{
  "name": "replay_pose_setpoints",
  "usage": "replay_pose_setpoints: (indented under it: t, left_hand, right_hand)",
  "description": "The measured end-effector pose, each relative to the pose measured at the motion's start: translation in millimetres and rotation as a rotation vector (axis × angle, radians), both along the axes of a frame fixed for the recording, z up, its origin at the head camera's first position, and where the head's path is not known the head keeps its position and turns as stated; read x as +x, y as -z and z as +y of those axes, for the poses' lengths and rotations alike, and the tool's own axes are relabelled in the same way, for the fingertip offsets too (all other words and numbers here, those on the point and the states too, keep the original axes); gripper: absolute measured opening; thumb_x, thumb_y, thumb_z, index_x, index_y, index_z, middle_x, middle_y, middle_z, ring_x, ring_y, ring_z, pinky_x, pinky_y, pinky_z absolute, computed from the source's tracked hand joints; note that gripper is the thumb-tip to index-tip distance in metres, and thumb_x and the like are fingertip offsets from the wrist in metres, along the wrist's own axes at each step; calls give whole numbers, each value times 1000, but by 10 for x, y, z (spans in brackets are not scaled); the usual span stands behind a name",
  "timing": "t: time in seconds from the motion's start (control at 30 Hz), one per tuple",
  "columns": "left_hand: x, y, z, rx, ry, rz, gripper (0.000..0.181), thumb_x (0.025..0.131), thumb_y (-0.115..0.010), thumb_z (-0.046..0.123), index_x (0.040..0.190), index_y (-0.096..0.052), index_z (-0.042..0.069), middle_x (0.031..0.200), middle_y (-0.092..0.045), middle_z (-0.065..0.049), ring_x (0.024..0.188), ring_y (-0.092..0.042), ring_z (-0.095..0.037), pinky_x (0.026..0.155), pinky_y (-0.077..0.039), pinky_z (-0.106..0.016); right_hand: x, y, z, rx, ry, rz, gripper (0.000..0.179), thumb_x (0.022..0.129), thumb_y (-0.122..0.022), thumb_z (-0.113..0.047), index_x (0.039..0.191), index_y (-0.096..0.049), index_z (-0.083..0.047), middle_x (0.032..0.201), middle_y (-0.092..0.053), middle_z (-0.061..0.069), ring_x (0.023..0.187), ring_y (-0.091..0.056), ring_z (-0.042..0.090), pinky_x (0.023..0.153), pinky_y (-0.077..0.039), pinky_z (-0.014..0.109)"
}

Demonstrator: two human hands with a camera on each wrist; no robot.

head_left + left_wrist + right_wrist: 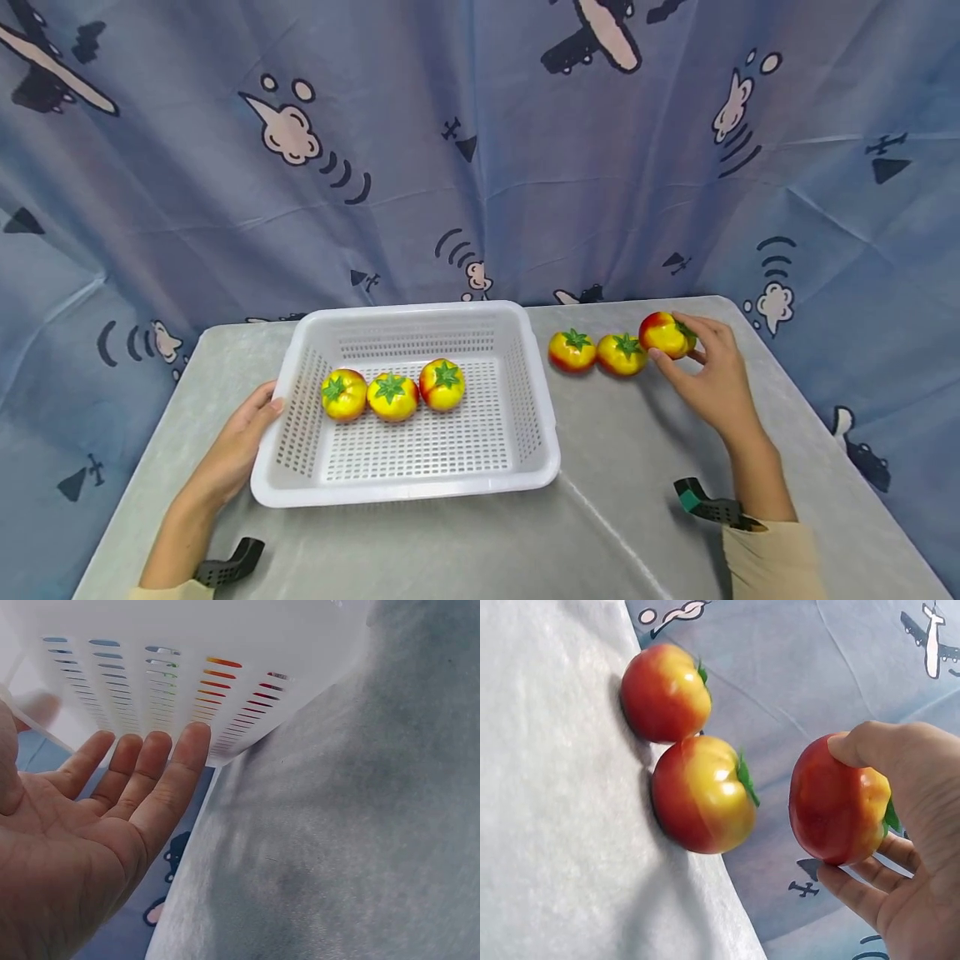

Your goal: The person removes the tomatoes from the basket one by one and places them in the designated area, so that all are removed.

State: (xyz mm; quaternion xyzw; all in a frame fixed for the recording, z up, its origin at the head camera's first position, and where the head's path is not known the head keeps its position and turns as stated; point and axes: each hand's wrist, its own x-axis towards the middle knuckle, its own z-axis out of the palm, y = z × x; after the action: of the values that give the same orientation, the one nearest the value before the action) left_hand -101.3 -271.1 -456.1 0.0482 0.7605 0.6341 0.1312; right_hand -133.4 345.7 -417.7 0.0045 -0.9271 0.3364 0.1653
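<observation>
My left hand (pixel 236 442) grips the left side of a white plastic basket (pixel 412 493), thumb at the rim and fingers against the slotted outer wall (pixel 157 690). Three red-and-yellow tomatoes with green leafy tops lie in a row inside: a left one (pixel 344 397), a middle one (pixel 393 398) and a right one (pixel 442 386). At the back right, my right hand (pixel 716 371) holds another tomato (pixel 829 806) between thumb and fingers, raised off the table. Beside it, two more tomatoes, one nearer the basket (pixel 572 352) and one nearer the hand (pixel 622 357), sit side by side on the table.
The grey table (pixel 480 550) reaches back to a blue curtain (pixel 420 150) printed with planes and clouds. A black band (pixel 716 504) is on the right wrist and another (pixel 228 565) on the left.
</observation>
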Motion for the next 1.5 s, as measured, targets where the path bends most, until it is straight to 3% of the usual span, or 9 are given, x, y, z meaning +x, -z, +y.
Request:
replay_pose_setpoints:
  t: [0.1, 0.17, 0.3, 0.4, 0.53, 0.7, 0.8, 1.03, 1.5]
  left_hand:
    - [10, 9, -20, 13, -1, 4, 60, 117, -34, 38, 163, -21, 1, 125, -63, 14, 106, -74, -8, 82, -66, -36]
    - [3, 19, -22, 16, -2, 6, 59, 117, -35, 38, 162, -22, 2, 125, -63, 14, 106, -74, -9, 82, -65, -36]
    - [-21, 27, 9, 8, -10, -1, 59, 117, -34, 39, 162, -22, 3, 137, -60, -8, 106, -73, -8, 83, -65, -36]
    - [-26, 21, 32, 9, -18, -15, 60, 117, -32, 39, 164, -20, 3, 147, -47, -32, 107, -73, -7, 83, -65, -36]
    - [-24, 8, 29, 12, -26, -17, 59, 117, -31, 38, 164, -19, 3, 149, -43, -37, 106, -73, -7, 83, -65, -36]
    - [-32, 1, 17, 1, -22, -7, 58, 117, -32, 39, 163, -22, 4, 142, -54, -21, 105, -74, -7, 83, -66, -36]
    - [-30, 0, 14, -3, -18, -6, 58, 117, -32, 39, 163, -22, 5, 143, -54, -22, 106, -74, -7, 83, -66, -36]
    - [-18, -14, 16, 4, -27, -12, 58, 117, -32, 39, 163, -22, 5, 149, -44, -36, 107, -73, -6, 83, -65, -35]
    - [-2, -26, 28, -23, -39, -21, 61, 116, -33, 42, 164, -22, 5, 153, -40, -34, 107, -72, -5, 85, -65, -35]
  right_hand:
    - [-20, 33, -4, -10, -2, -12, 66, 97, -78, -20, 155, -51, -5, 149, -44, 28, 137, -45, 48, 99, -49, 76]
    - [-26, 37, -1, -5, 5, -20, 66, 97, -78, -21, 155, -51, -5, 149, -43, 28, 137, -45, 48, 100, -49, 76]
    - [-33, 39, 30, 13, 12, -28, 66, 98, -78, -24, 155, -51, -6, 150, -44, 28, 136, -45, 48, 100, -52, 70]
    - [-41, 39, 77, 15, 15, -36, 66, 98, -77, -27, 155, -51, -7, 151, -46, 27, 137, -46, 46, 103, -60, 37]
    - [-55, 52, 165, -19, 48, -66, 67, 100, -75, -32, 157, -50, -10, 154, -46, 25, 138, -45, 43, 89, -41, -1]
    - [-44, 101, 257, -35, 81, -97, 67, 101, -73, -32, 159, -47, -11, 157, -43, 26, 140, -43, 44, 100, -49, 8]
    - [-50, 144, 283, -25, 75, -100, 66, 101, -74, -29, 158, -47, -8, 155, -43, 27, 140, -43, 44, 107, -53, 20]
    - [-81, 258, 272, -2, 60, -113, 66, 100, -74, -24, 157, -47, -2, 151, -42, 32, 138, -41, 49, 105, -48, 72]
    - [-88, 472, 257, 56, 67, -135, 65, 96, -77, -17, 151, -50, 7, 147, -40, 38, 135, -40, 55, 110, -40, 75]
